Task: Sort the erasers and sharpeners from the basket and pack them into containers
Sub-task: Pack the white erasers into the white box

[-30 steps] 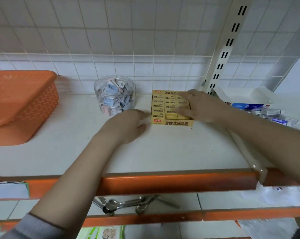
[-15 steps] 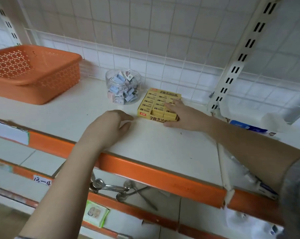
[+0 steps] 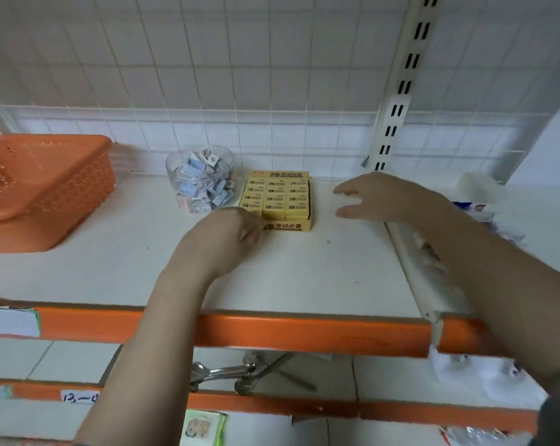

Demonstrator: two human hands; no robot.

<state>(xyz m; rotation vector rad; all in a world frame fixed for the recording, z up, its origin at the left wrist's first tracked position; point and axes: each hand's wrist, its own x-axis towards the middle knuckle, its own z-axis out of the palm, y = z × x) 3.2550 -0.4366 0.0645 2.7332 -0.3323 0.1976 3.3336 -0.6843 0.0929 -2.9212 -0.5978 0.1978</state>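
Note:
A yellow carton point(image 3: 278, 200) packed with rows of 2B erasers sits on the white shelf point(image 3: 117, 262), near the back. Just left of it stands a clear round jar point(image 3: 202, 179) full of small sharpeners. My left hand point(image 3: 219, 244) lies at the carton's front left corner, fingers curled loosely, touching or nearly touching the box and holding nothing I can see. My right hand point(image 3: 380, 196) hovers to the right of the carton, apart from it, fingers spread and straight. An orange perforated basket point(image 3: 43, 185) sits at the far left of the shelf.
Blue-and-white packets and a white box point(image 3: 480, 201) lie on the neighbouring shelf at the right, past a white divider rail point(image 3: 407, 268). The shelf's front has an orange edge point(image 3: 272, 333). Metal spoons point(image 3: 227, 371) lie on the lower shelf. A wire grid backs the shelf.
My right hand has lifted off the eraser carton and moved to its right. My left hand has shifted closer to the carton's front left corner. The camera view has swung back to face the shelf.

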